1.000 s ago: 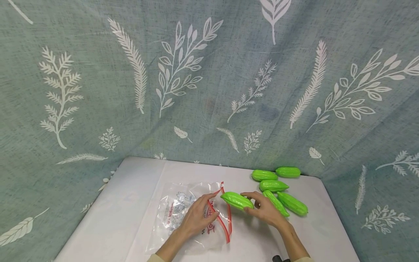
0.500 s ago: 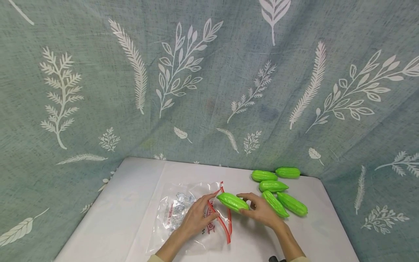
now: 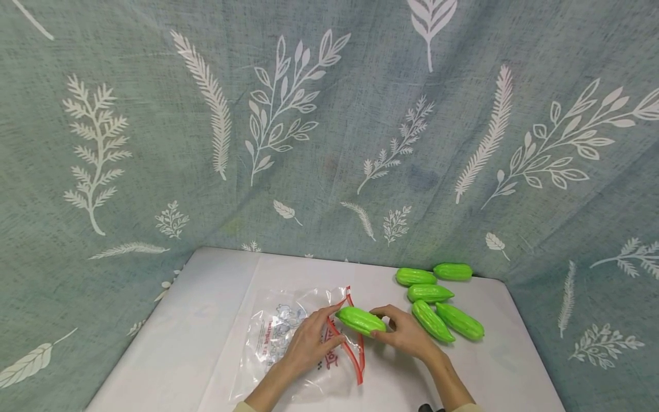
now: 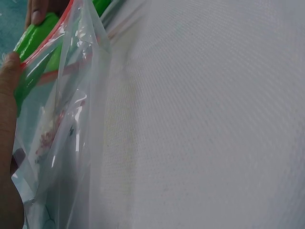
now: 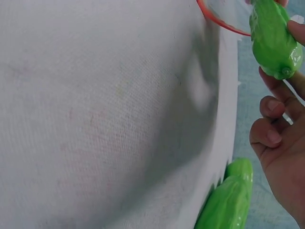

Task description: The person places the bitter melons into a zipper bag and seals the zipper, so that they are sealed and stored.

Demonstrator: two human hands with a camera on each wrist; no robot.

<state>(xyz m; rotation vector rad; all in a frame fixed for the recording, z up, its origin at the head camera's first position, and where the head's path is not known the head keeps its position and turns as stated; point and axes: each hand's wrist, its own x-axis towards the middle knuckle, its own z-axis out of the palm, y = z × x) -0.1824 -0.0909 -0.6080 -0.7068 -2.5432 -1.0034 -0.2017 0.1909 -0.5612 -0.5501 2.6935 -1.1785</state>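
A clear zip bag point(image 3: 259, 355) with red edging and printed pictures lies on the table, its mouth parted toward the right. My left hand point(image 3: 308, 342) holds the bag at its mouth, thumb and fingers spread along the red edge. Between the thumb and fingers of my right hand point(image 3: 404, 332) is a shiny green bitter melon point(image 3: 360, 320), ridged and tapered. Its pointed end reaches into the bag's mouth, close to my left fingertips. In the left wrist view the melon point(image 4: 35, 38) shows partly through the plastic. The right wrist view shows its blunt end point(image 5: 279, 62).
Several more bitter melons point(image 3: 431, 293) lie in a group at the back right of the white table point(image 3: 216, 320). A patterned green cloth point(image 3: 309, 143) hangs behind and at both sides. A small dark object point(image 3: 425, 408) shows at the bottom edge, near my right forearm.
My right hand has moved left with the bitter melon, bringing its tip from the edge of the bag's mouth to inside it. The left hand and bag have stayed almost still.
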